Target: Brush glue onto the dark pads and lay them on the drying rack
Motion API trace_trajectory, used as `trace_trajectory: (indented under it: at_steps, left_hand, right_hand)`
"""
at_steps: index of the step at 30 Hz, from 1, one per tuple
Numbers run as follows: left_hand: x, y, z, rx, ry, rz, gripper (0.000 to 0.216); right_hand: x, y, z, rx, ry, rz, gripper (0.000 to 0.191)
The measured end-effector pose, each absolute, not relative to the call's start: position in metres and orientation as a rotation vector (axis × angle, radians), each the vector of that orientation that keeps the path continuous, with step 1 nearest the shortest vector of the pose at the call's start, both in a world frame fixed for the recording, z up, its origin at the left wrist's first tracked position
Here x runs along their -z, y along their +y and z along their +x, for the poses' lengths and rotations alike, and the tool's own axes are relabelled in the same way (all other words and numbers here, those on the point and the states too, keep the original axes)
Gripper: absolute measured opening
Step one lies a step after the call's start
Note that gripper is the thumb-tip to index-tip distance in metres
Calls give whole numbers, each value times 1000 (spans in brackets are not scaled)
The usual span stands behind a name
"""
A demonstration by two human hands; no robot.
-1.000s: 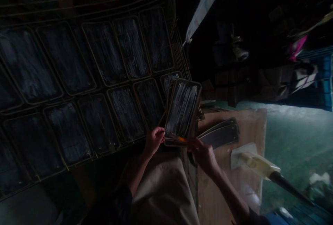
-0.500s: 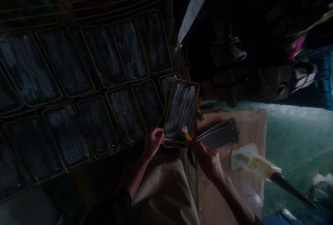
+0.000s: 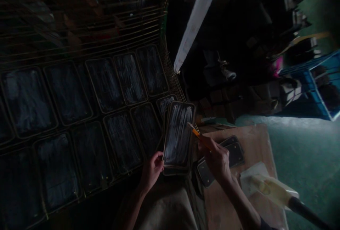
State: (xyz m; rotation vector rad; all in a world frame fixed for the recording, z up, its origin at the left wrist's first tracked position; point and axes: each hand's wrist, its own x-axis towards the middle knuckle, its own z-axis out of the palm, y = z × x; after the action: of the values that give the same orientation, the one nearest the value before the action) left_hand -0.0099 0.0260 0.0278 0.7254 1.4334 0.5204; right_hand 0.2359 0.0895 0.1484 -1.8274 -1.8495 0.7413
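My left hand [image 3: 153, 169] pinches the lower left edge of a dark rectangular panel [image 3: 175, 136] with rounded corners, streaked with a whitish coat. More panels lie beneath it in a stack. My right hand [image 3: 218, 157] is closed round the orange handle of a small brush [image 3: 196, 132]. The bristles are at the right side of the streaked panel; whether they touch it I cannot tell. Under my right hand, a few loose dark panels [image 3: 233, 148] rest on a wooden board, partly hidden by the hand.
Rows of similar coated panels [image 3: 122, 141] lie on a wire rack [image 3: 106, 42] to the left. A pale container with a dark handle [image 3: 273, 189] stands on the wooden board [image 3: 255, 138]. A blue crate [image 3: 316, 88] is at the far right, and a pale post [image 3: 196, 24] slants down behind.
The brush has moved up along the panel to its right edge. My left hand still holds the lower left edge. The whole view has shifted, so the rack appears lower.
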Motion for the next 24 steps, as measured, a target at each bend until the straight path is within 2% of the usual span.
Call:
trace_trajectory:
  at_steps: [6, 13, 24]
  left_hand:
    - [-26, 26, -11, -509, 1436, 735, 31]
    - [-27, 29, -10, -504, 1503, 743, 33]
    - [-25, 25, -7, -467, 1543, 723, 32]
  right_hand:
    - [-128, 131, 216, -955, -1770, -1665, 23]
    - [-114, 169, 237, -636, -1530, -1824, 23]
    - [-111, 148, 231, -642, -2043, -1690, 25]
